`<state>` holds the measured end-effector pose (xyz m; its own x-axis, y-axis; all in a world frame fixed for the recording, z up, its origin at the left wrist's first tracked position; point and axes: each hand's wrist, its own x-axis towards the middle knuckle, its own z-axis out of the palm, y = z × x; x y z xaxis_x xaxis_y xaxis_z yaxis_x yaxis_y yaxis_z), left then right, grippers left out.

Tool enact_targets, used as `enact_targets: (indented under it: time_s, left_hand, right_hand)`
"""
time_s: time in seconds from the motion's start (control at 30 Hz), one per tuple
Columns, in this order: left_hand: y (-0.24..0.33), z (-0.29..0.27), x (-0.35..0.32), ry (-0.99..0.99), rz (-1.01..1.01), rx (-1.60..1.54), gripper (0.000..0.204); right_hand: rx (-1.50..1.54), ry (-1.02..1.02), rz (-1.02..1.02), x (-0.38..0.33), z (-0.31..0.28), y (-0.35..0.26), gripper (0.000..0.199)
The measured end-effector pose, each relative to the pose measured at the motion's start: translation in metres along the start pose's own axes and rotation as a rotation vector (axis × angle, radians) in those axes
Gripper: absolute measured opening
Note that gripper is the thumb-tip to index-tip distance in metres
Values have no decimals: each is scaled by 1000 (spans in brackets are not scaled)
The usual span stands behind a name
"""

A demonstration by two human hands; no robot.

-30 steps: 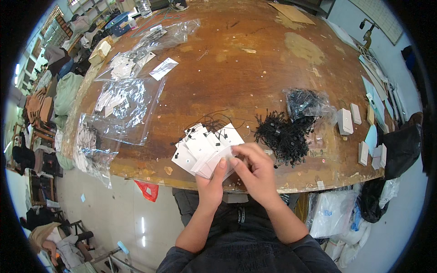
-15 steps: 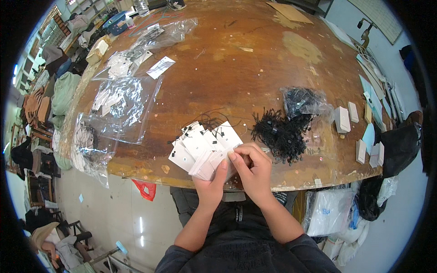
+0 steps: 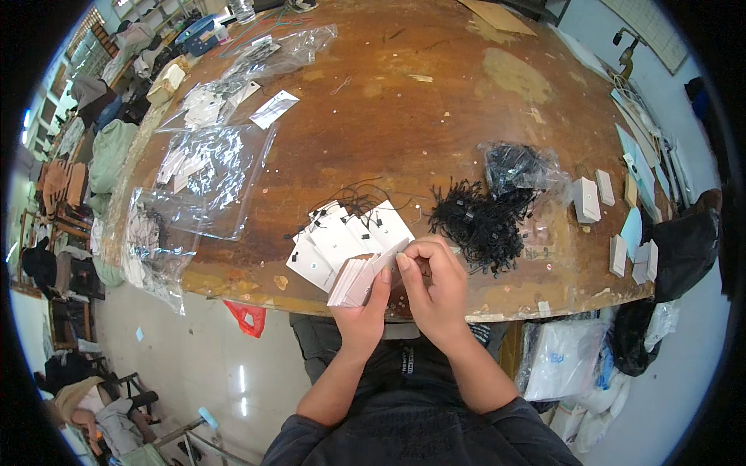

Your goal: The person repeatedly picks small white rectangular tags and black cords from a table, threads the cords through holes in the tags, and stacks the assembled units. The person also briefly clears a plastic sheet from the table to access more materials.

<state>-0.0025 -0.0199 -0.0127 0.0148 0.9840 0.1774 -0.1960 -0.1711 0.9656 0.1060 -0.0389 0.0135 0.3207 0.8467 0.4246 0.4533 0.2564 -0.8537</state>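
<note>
A stack of small white hang tags (image 3: 354, 281) sits in my left hand (image 3: 362, 320), the thumb pressed over its face. My right hand (image 3: 435, 283) is closed beside it, thumb and fingertips pinching the corner of one tag at the stack's right end. Just beyond both hands, more white tags with black cords (image 3: 336, 237) lie fanned out on the table near its front edge. To their right is a tangled heap of black tag strings (image 3: 478, 229). My fingers partly hide the pinched corner.
Behind the heap lies a plastic bag of black strings (image 3: 517, 169). Small white stacks (image 3: 585, 200) stand on the right. Clear plastic bags (image 3: 221, 182) with white tags cover the left of the brown wooden table (image 3: 373, 124). A red bag (image 3: 247, 318) shows below the front edge.
The stack in my left hand has tilted, showing more of its edges. My right hand has shifted slightly, still at the tag corner.
</note>
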Motion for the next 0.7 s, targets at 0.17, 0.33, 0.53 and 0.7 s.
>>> enact_targets:
  time_s: [0.17,0.33,0.53,0.7]
  left_hand:
    - [-3,-3,3,-45,87,83,17]
    - [-2,-9,15,-130,581,424,27]
    - [2,-15,23,-210,980,813,30]
    - [-1,-16,17,-230,812,525,24]
  right_hand:
    - [-29,-71,-10,3,-1,-3,10]
    - [148,-124,143,5,-7,-2,6]
    - [613,-185,539,2,-18,5,7]
    - [99,289,230,28,-53,28,20]
